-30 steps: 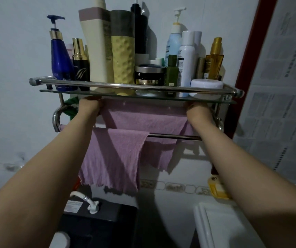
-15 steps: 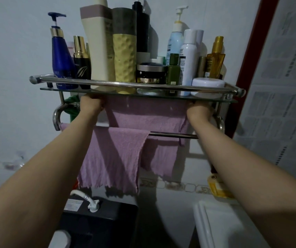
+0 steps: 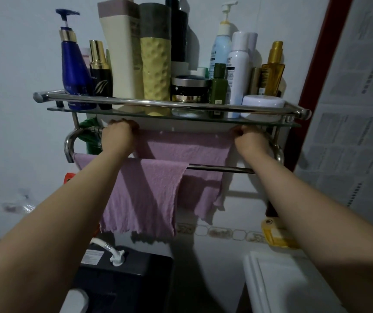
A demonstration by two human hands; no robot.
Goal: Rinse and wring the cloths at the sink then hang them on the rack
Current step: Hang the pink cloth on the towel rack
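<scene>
This is a dim bathroom with a pale wall; at the bottom right is a white basin edge [image 3: 269, 288], and at the bottom middle a dark box [image 3: 124, 283] with a white hose fitting on top.

Above these, both forearms reach up to the rack [image 3: 214, 169] fixed on the wall. On its front bar, toward the left end, one purple cloth [image 3: 140, 195] hangs folded over the bar, with its frayed edge well down. Behind it, on the rear bar just under the glass shelf [image 3: 117, 111], the second purple cloth [image 3: 187, 150] is spread between the two hands. The left hand [image 3: 119, 137] grips its upper left corner with curled fingers, and the right hand [image 3: 249, 140] pinches the upper right corner near the right end of the rack. How the fingertips lie behind the cloth I cannot tell.

Compared with a second ago, the hands have gone a little higher and further apart, and the top edge of the rear cloth looks now straighter and more stretched, with less sagging on the right side.

I judge this means the second cloth is almost settled on its bar, so the hanging part of the task is close to its end; what remains is probably to let go.

Farthest, on the shelf, stand many bottles, among them a blue pump bottle [image 3: 75, 71] at the left end and a white jar [image 3: 263, 101] at the right end.
</scene>
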